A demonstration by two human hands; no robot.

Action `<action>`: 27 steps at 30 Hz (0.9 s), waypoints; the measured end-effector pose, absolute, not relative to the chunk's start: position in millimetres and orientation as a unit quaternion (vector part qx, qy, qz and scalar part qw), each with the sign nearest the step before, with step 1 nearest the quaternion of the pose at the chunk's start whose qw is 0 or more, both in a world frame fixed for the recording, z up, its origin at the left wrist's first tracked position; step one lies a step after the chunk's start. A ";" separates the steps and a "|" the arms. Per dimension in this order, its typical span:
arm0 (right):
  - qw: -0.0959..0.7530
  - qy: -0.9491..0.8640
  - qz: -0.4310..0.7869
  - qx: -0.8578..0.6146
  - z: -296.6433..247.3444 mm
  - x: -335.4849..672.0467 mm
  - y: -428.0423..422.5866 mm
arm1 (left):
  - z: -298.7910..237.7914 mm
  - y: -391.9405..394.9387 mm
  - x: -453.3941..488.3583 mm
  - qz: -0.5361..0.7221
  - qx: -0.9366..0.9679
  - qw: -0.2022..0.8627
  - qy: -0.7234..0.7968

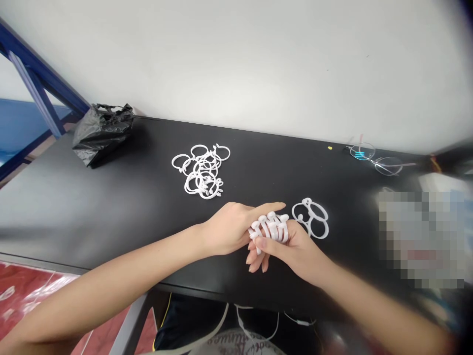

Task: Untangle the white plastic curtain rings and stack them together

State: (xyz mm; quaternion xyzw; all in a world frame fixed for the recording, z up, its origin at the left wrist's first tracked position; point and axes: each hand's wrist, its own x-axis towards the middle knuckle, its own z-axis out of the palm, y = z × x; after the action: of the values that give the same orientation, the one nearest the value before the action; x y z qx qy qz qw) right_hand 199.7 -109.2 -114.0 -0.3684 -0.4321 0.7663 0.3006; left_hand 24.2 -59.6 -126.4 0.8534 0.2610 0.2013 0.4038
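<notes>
Several white plastic rings (271, 226) are threaded over the lower fingers of my left hand (231, 229), whose index finger points out straight to the right. My right hand (291, 249) is closed on this stack of rings, with the thumb pressed against them from below. Just right of both hands a few loose white rings (311, 218) lie flat on the black table (111, 207). A bigger pile of white rings (202, 171) lies further back, left of the hands.
A crumpled black plastic bag (101, 132) sits at the table's back left corner. A pair of glasses (377, 159) lies at the back right near the white wall. Blue metal bars (35, 81) stand left of the table. A blurred patch covers the right side.
</notes>
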 end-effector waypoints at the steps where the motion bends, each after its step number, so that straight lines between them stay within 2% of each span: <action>1: 0.299 -0.428 0.769 -0.369 -114.2 199.8 -108.8 | -125.8 -59.1 23.5 0.192 0.866 0.385 0.254; 11: 0.287 -0.359 0.801 -0.383 -110.6 196.2 -110.1 | -120.4 -58.7 24.2 0.157 0.894 0.348 0.236; 20: 0.315 -0.461 0.751 -0.353 -106.7 196.5 -112.9 | -120.9 -55.8 20.0 0.184 0.887 0.349 0.239; 27: 0.298 -0.541 0.701 -0.356 -100.6 202.1 -114.5 | -125.0 -58.2 24.8 0.263 0.919 0.208 0.208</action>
State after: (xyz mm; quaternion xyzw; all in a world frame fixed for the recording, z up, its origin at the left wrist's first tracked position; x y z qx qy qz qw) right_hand 202.1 -114.5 -100.6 -0.3559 -0.5409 0.7013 0.2983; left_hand 24.8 -58.2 -125.0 0.9189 0.2076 0.2631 0.2081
